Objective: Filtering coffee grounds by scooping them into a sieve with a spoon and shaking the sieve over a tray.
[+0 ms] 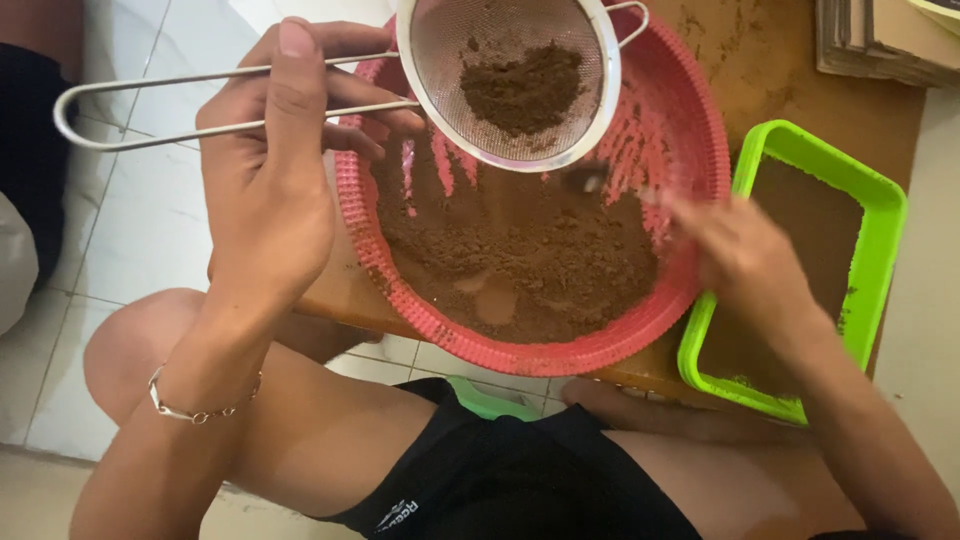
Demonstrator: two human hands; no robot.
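Left of frame: white tiled floor (140, 230); a bare knee at lower left, a thin metal bracelet (195, 408) on the left wrist.

Left hand (275, 170), upper left: fingers closed around the long wire handle of a round metal mesh sieve (510, 80), thumb along the top. The sieve hangs at top centre over the basin and holds a small heap of brown powder not yet through the mesh.

Centre: round pink plastic basin (700, 150) with ribbed wall, resting on a brown board; a broad layer of sifted brown powder (530, 270) covers its floor, a good share apparently already done.

Right of centre: right hand (740, 255), blurred by motion, at the basin's right rim; possibly holding a small utensil, though the grip cannot be told.

Right: rectangular lime-green plastic tray (880, 200) just beside the basin, brown-lined inside, little powder visible within it.
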